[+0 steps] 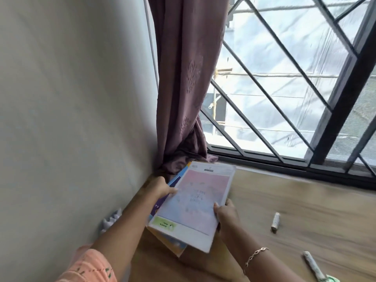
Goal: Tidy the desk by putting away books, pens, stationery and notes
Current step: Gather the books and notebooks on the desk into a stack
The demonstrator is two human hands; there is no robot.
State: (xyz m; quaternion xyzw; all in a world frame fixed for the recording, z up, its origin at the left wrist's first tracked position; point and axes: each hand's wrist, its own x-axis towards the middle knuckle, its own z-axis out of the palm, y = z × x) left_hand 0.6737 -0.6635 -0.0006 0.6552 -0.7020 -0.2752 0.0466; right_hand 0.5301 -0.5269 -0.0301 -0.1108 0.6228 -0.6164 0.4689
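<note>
Two bare forearms in view. Left hand (pixel 160 188) has no rings or watch visible; upper left arm wears a short peach-orange sleeve (pixel 91 267) with small dark green dash-like marks scattered over it, fabric looks lightly textured, hem ending above the elbow. Right hand (pixel 224 214) also bare, short light nails visible on thumb. Right wrist carries a thin gold-tone chain bracelet (pixel 256 255) with open oval links, sitting just below the hand. No right sleeve visible

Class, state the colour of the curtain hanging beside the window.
Dusty mauve-purple curtain with an embossed floral motif; head view.
</note>
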